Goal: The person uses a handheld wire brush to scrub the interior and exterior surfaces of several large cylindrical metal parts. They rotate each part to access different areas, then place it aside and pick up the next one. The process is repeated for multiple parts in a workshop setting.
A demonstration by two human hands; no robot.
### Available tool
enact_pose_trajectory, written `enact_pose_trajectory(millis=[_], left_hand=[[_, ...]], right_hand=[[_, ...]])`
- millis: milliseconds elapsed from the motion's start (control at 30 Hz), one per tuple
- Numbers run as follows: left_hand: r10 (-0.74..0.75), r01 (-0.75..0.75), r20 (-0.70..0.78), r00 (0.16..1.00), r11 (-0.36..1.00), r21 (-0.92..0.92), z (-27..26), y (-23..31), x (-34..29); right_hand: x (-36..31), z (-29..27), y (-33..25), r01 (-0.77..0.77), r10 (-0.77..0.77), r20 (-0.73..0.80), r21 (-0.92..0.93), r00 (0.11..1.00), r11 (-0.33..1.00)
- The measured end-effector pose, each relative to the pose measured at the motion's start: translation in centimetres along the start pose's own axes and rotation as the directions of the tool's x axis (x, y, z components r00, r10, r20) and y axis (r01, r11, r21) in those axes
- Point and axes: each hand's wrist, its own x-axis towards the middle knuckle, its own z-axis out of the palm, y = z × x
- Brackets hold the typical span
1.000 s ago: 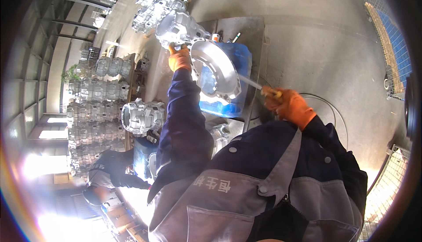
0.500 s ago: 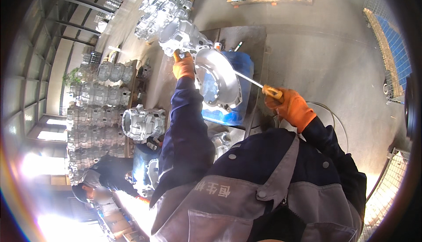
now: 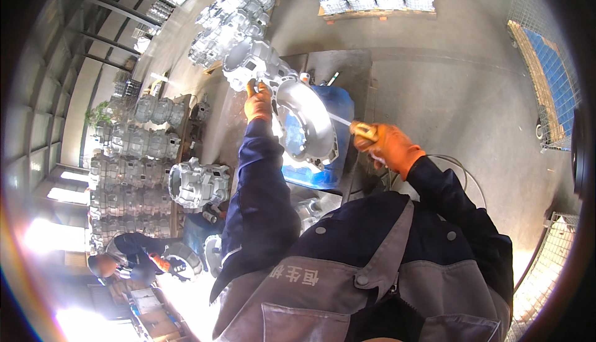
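A large silver metal housing casting (image 3: 321,113) with a wide ring-shaped opening lies tilted on a blue pad or bin (image 3: 339,103). My orange-gloved left hand (image 3: 257,102) is closed on the casting's left side, near where its ring meets the narrower far part. In my right hand (image 3: 391,146), also gloved in orange, is the handle of a yellow-handled tool (image 3: 365,131). Its long, thin metal shaft points left to the casting's right rim. Whether the tip touches the metal, or what kind of tip it is, cannot be made out.
A dark worktable (image 3: 355,72) bears the blue pad, with a pen-like stick (image 3: 333,78) on it. Stacked castings (image 3: 133,168) stand left; more sit on a far pallet (image 3: 379,14). A co-worker (image 3: 133,249) bends over a casting at lower left. A hose (image 3: 469,177) curves at right.
My right hand has moved left with the tool, bringing the handle closer to the casting's rim. My left hand keeps its grip. The co-worker's hand has moved left.
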Motion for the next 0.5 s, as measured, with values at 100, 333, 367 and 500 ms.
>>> enact_pose_trajectory(millis=[100, 333, 367, 500], left_hand=[[0.050, -0.050, 0.089, 0.995, 0.999, -0.009, -0.3, 0.3, -0.2], [0.147, -0.148, 0.055, 0.988, 0.989, 0.013, -0.5, 0.1, 0.0], [0.125, -0.127, 0.082, 0.989, 0.992, 0.018, -0.6, 0.4, -0.2], [0.048, -0.049, 0.045, 0.998, 0.999, 0.007, -2.2, 2.8, -2.0]], right_hand=[[0.1, 0.1, 0.0, -0.032, 0.031, -0.062, -0.025, 0.998, 0.999], [0.7, -0.6, -1.5, -0.067, 0.060, -0.074, -0.105, 0.995, 0.992], [0.8, -0.4, -1.9, -0.084, 0.083, -0.008, -0.099, 0.996, 0.992], [1.1, -0.1, -3.1, -0.131, 0.123, -0.060, -0.141, 0.991, 0.981]])
